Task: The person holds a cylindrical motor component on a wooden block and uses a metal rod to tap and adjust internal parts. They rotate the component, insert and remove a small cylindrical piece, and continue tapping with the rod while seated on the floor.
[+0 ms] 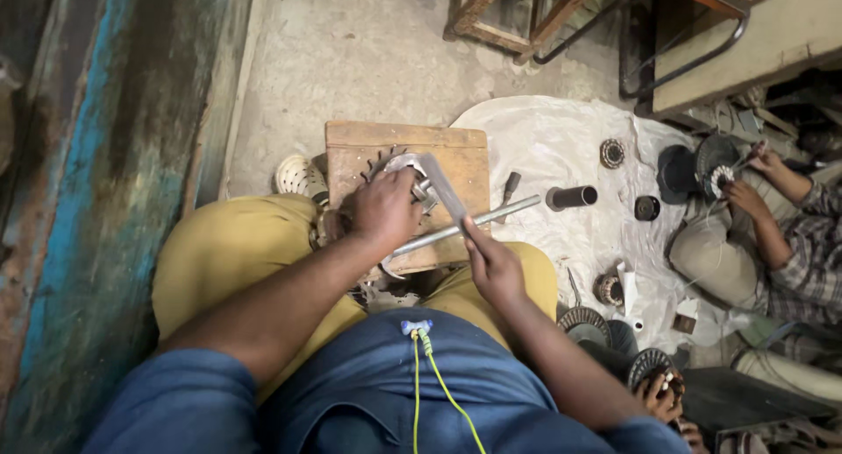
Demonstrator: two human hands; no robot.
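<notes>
**Between our knees, a toothed metal part under both hands**

On the square wooden block (405, 195) set on the concrete floor (368, 59) between our knees, we are holding down a round grey metal part with a toothed rim (396, 169). Our left hand (384, 210) is lying over the top of it, fingers curled down around its edge and pressing it against the wood. Our right hand (493, 265) is gripping the near end of a long silver steel bar (465, 227), fingers wrapped tight about it, and the bar is running up and to the right across the block. A flat grey metal strip (445, 191) is slanting from the part down toward our right hand; we cannot tell whether the hand is touching it.

To the right of the block, a pale plastic sheet (561, 138) is lying spread over the floor. On it are resting a short dark metal tube (572, 197), a small black cylinder (647, 207) and a round toothed bearing-like piece (612, 153), all well apart from our hands. At the far right, another person in a checked sleeve (811, 243) is sitting and working with both hands on a small round winding (721, 178).
</notes>
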